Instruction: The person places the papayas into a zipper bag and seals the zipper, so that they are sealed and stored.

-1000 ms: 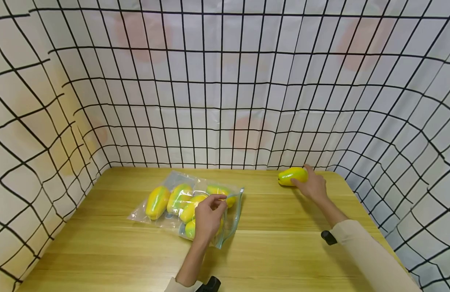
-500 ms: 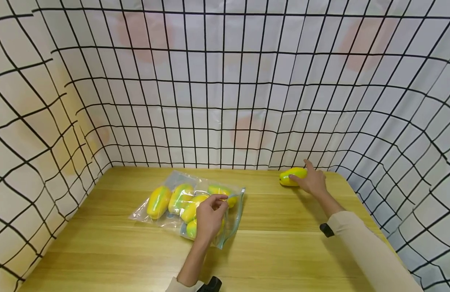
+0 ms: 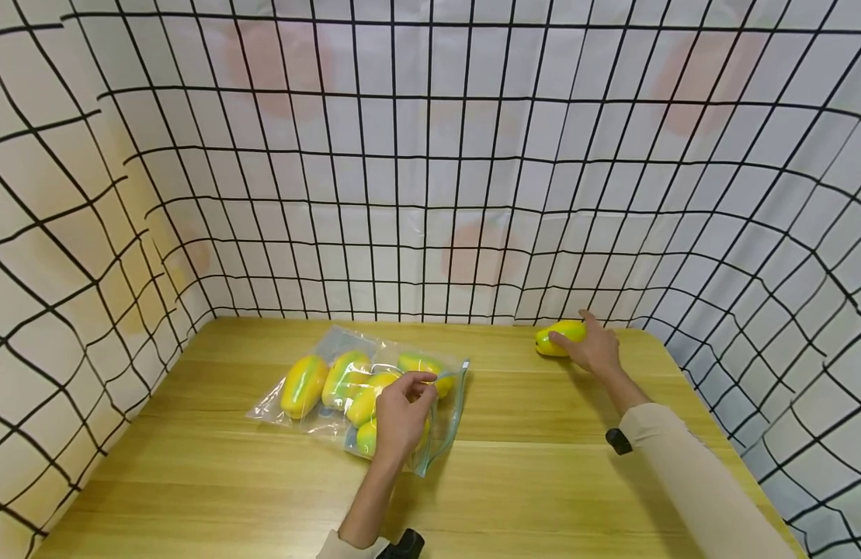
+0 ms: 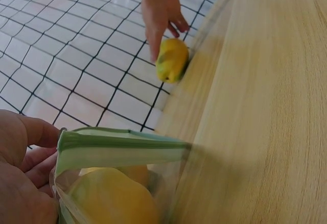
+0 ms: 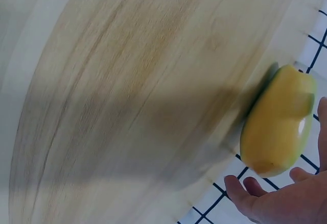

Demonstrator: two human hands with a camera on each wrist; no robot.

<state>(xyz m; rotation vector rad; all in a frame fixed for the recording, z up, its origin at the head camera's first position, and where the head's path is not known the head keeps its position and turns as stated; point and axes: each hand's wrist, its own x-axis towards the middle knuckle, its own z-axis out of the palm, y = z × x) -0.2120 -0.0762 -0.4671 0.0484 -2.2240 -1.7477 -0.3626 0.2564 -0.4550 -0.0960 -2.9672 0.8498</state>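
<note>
My left hand (image 3: 400, 419) pinches the open mouth of a clear zip bag (image 3: 461, 404) lying on the table. Several yellow-green papayas (image 3: 304, 387) are inside it, some partly hidden by that hand. In the left wrist view, thumb and fingers hold the bag's green zip edge (image 4: 122, 141) at one corner. A single papaya (image 3: 559, 339) lies on its side at the far right of the table. My right hand (image 3: 599, 349) is at this papaya, thumb in front and index finger behind. The right wrist view shows its fingers (image 5: 237, 193) spread apart beside the fruit (image 5: 278, 122).
The wooden table (image 3: 514, 481) ends at the back against a white wall covering with a black grid net (image 3: 430, 178). Similar netted walls (image 3: 807, 256) rise at the left and right. The lone papaya lies close to the back edge.
My right hand has loosened around the lone papaya, its index finger lifting away, then it shifts slightly left. The papaya has barely moved. My left hand keeps its hold on the bag.
</note>
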